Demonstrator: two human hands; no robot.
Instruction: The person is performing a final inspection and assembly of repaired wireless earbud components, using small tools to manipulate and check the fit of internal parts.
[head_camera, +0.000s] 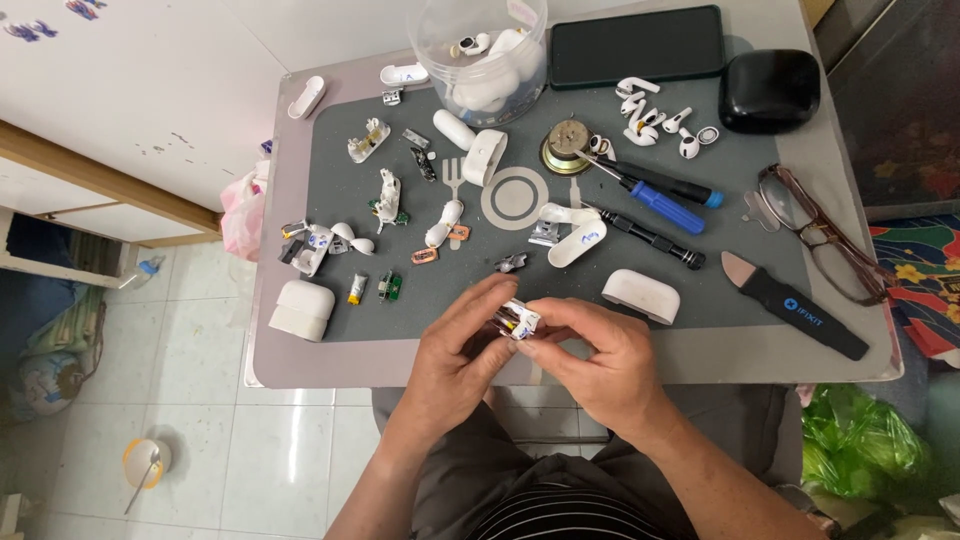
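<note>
Both my hands meet at the near edge of a small table (300, 375), over a grey work mat (720, 300). My left hand (455, 360) and my right hand (600, 355) pinch the same small white plastic part with metal inside (518, 320), fingertips from both sides. A white earbud case shell (641, 295) lies just right of my right hand. A small metal bit (511, 263) sits just beyond my fingers.
Many white earbud case pieces and small circuit boards are scattered on the mat. A clear tub of white parts (482, 55), a dark phone (636, 45), a black case (769, 90), blue and black screwdrivers (665, 205), a black pry tool (795, 305) and glasses (815, 235) lie around.
</note>
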